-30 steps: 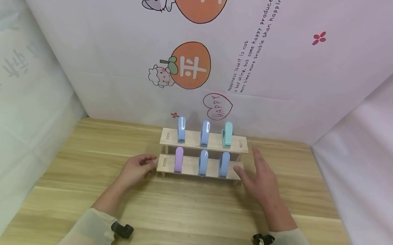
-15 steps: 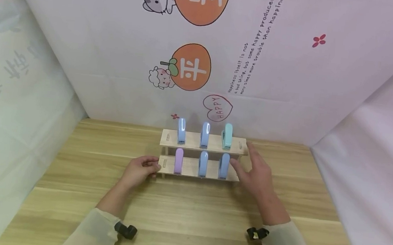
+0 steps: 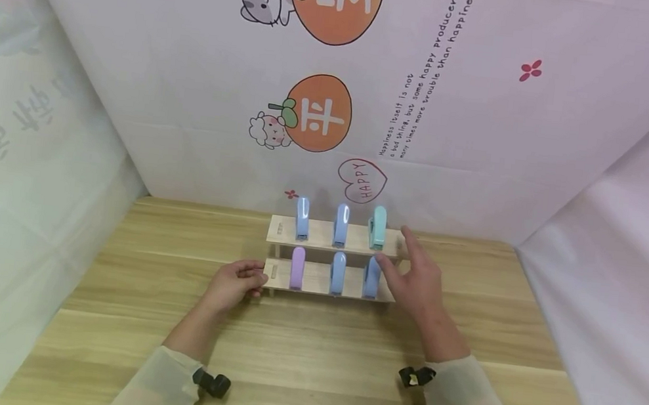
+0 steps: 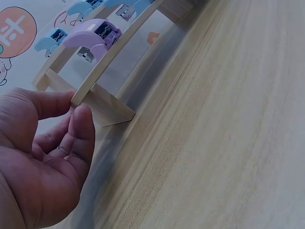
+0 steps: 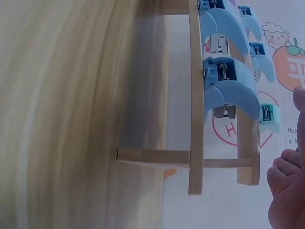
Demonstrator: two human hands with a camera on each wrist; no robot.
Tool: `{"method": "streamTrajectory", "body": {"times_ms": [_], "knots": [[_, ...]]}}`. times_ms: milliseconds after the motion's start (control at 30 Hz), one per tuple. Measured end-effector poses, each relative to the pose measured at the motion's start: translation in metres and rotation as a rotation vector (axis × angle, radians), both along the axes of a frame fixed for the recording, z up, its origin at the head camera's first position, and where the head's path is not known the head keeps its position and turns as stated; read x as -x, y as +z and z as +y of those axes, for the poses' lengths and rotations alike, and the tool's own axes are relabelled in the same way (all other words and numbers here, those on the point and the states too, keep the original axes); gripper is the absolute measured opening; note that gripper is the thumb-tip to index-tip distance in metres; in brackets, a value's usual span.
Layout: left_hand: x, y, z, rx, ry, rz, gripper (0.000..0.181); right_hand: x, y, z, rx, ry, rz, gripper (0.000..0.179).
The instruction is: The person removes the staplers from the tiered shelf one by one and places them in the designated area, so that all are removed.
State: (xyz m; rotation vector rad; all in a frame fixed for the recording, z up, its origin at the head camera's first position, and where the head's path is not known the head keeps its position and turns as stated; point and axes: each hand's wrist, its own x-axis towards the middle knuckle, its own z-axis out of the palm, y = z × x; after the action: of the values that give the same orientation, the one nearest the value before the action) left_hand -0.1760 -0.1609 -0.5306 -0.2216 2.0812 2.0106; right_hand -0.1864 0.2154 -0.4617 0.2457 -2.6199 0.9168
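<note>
A two-tier wooden rack point(image 3: 316, 278) carries several small staplers standing on end. On the lower tier are a purple stapler point(image 3: 297, 269) at left, a blue stapler point(image 3: 337, 274) in the middle and another blue stapler point(image 3: 372, 280) at right. Two more blue ones and a teal stapler point(image 3: 378, 229) stand on the upper tier. My left hand point(image 4: 52, 157) pinches the lower board's left end between thumb and finger. Over the rack's right end, my right hand point(image 3: 419, 285) has thumb and forefinger spread, the thumb tip close to the right blue stapler; contact cannot be told.
The rack stands on a wood-grain table point(image 3: 308, 359) near its back edge. A white printed cloth point(image 3: 450, 196) hangs right behind it, with more cloth at both sides. Black wrist cameras sit at both sleeves.
My left hand has come in from beside the rack and taken hold of its lower left end. The right hand has moved left and slightly up, over the rack's right end.
</note>
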Motion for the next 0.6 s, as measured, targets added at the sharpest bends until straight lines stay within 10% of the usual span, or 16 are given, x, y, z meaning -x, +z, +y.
{"method": "streamTrajectory", "body": {"times_ms": [600], "knots": [[-0.002, 0.001, 0.001, -0.006, 0.015, 0.012, 0.04, 0.018, 0.003, -0.021, 0.029, -0.048, 0.008, 0.081]]}}
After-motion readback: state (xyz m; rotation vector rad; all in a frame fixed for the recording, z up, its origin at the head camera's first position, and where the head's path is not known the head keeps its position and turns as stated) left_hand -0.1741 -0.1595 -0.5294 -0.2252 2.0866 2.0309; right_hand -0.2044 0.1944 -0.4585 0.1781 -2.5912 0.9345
